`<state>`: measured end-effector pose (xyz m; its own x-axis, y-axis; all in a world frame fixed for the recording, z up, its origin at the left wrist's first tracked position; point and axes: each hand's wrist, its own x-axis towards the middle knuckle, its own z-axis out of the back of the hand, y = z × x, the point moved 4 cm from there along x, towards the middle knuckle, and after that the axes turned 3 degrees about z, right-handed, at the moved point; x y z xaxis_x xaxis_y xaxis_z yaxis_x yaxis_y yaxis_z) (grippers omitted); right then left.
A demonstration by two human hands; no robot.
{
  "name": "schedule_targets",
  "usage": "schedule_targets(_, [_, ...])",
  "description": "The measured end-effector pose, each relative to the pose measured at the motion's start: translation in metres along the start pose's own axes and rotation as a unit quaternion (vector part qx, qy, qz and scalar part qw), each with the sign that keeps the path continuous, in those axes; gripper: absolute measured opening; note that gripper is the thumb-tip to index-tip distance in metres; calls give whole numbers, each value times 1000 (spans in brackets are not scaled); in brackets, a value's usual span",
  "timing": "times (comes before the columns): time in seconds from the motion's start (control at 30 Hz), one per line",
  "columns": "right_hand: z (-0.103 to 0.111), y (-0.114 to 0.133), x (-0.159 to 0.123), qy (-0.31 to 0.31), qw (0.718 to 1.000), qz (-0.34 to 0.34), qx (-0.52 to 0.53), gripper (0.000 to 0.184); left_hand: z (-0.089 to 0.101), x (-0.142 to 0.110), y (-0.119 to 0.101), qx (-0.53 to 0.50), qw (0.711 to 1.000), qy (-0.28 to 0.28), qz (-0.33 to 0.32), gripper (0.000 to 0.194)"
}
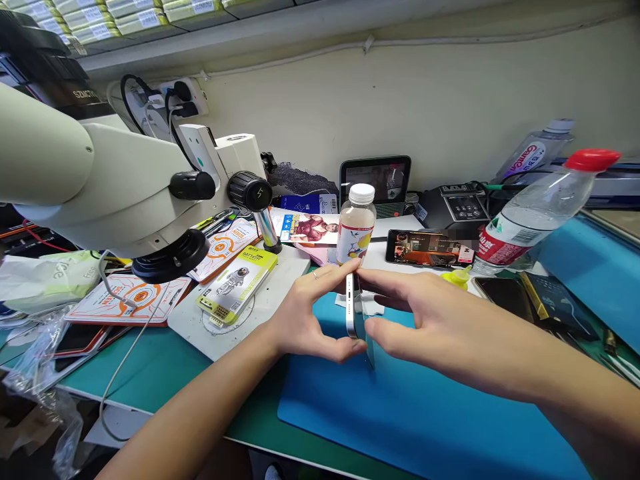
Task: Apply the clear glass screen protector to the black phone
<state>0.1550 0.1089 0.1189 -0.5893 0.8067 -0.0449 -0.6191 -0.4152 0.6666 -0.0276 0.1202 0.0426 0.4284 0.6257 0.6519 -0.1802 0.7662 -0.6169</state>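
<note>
A smartphone [350, 307] stands edge-on above the blue mat [320, 400], its silver bottom edge with charging port facing me. My left hand [313, 310] is closed on it, index finger at the far side and thumb at the near side. From the right, my right hand [425, 313] grips the same phone, its fingertips at the top and its thumb against the face near the lower corner. A thin, dark glass-like sheet shows along the phone's right side; whether it is attached is unclear. Just behind the hands is a small bottle with a white cap [361, 193].
A microscope [165, 187] overhangs the left side. Below it lies a yellow battery box [239, 283] on a pale base plate. Rightward are a propped phone [430, 249], a red-capped bottle [540, 207] and a dark phone [503, 298]. A small display [375, 177] stands behind.
</note>
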Motion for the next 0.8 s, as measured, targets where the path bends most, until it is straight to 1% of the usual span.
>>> schedule_targets(0.17, [1,-2,-1,-10,1000,22,6,31,0,1,0,-6,1000,0,-2,97])
schedule_targets(0.47, [1,-5,-2,-18,999,28,-5,38,0,0,0,-5,1000,0,1,95])
schedule_targets(0.67, [1,-9,-3,-14,1000,5,-24,40,-1,0,0,-11,1000,-8,-3,92])
schedule_targets(0.8, [1,-7,-3,-14,1000,0,-28,39,-2,0,0,-27,999,-11,17,90])
